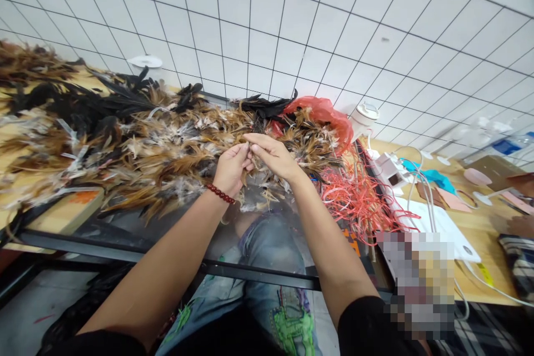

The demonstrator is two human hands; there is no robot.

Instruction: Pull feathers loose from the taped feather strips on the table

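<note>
My left hand (pixel 234 169), a red bead bracelet on its wrist, is closed in a pinch over the feather-strewn table. Fingertip to fingertip with it, my right hand (pixel 273 157) is closed as well. Something small and dark sits between the fingertips, too small to make out. Brown and tan feathers (pixel 162 156) lie in a thick heap under and to the left of both hands. Behind them are long black feathers (pixel 125 100). A red plastic bag (pixel 331 114) rests just beyond my right hand, with more feathers before it.
Tangled red strings (pixel 354 200) lie right of my forearm. Farther right are a lidded white container (pixel 365 115), a white power adapter (pixel 391 169) with cables and a flat white device (pixel 453 233). The table's dark front edge (pixel 267 273) crosses above my knees. Another person's plaid sleeve (pixel 517 258) shows at far right.
</note>
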